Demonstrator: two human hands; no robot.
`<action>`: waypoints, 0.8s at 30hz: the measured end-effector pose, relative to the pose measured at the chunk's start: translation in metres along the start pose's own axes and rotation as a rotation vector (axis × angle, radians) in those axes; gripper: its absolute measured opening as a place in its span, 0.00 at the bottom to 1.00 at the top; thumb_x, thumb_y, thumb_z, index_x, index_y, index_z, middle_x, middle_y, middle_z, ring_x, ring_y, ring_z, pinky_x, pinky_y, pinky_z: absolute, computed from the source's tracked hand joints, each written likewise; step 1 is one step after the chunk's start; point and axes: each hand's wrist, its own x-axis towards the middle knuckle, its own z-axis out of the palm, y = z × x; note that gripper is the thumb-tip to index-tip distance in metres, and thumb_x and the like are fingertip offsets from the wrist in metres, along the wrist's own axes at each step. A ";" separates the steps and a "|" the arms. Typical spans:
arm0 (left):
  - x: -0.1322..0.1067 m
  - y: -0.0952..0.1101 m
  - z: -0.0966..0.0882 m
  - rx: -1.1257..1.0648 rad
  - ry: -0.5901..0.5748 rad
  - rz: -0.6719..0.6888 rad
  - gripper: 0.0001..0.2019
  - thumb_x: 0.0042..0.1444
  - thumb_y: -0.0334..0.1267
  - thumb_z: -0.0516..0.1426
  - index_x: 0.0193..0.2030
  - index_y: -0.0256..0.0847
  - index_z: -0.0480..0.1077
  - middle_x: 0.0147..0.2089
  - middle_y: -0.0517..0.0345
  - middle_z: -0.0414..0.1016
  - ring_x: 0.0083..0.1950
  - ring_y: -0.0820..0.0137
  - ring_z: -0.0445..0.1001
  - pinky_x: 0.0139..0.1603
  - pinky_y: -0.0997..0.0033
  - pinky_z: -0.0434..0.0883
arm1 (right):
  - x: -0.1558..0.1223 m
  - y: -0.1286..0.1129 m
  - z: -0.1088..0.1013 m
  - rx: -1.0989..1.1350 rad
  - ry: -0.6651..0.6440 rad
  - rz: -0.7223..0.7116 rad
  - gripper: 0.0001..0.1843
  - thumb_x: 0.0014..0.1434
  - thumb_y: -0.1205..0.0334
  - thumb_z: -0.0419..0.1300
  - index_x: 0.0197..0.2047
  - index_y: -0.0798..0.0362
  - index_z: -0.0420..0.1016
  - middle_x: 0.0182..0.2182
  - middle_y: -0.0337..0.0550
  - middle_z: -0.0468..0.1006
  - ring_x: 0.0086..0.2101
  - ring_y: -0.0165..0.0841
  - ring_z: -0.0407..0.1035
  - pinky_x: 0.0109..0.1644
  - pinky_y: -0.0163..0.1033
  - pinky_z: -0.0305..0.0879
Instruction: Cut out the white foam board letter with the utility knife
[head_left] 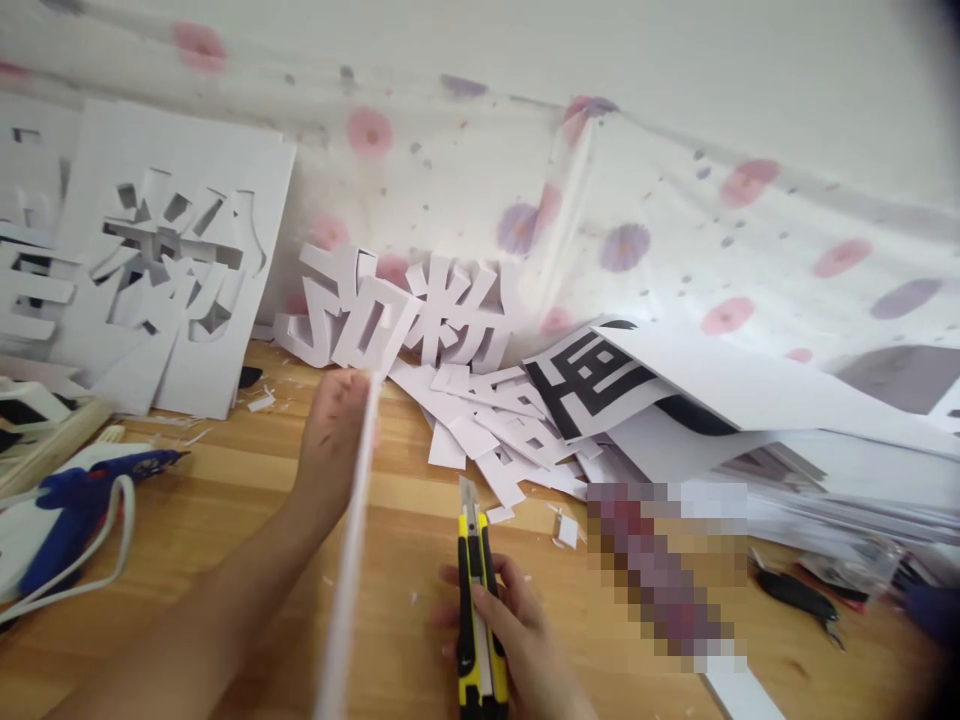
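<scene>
A white foam board strip (pixel 351 560), seen nearly edge-on and blurred, stands upright in my left hand (pixel 334 430), whose fingers close on its upper end. Lower in the view, my right hand (pixel 517 620) wraps round a yellow and black utility knife (pixel 472 610). Its blade (pixel 468 495) is out and points away from me, apart from the strip. Beyond the blade lies a heap of white cut-out pieces (pixel 495 420). White three-dimensional characters (pixel 457 310) stand behind the heap, against the wall covering.
A blue glue gun (pixel 67 530) with a white cord lies at left, near a leaning board with character cut-outs (pixel 255 200). Printed sheets (pixel 600 380) are stacked at right. A dark hand tool (pixel 799 595) lies before them. Scraps litter the wooden table (pixel 247 500); one patch is pixelated.
</scene>
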 end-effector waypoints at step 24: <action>-0.022 -0.051 0.008 0.876 -0.981 -0.358 0.29 0.46 0.33 0.55 0.58 0.46 0.58 0.54 0.57 0.68 0.50 0.63 0.69 0.44 0.68 0.66 | -0.003 -0.017 -0.055 -0.475 -0.005 0.018 0.23 0.50 0.40 0.57 0.36 0.49 0.54 0.19 0.31 0.70 0.15 0.29 0.64 0.19 0.35 0.60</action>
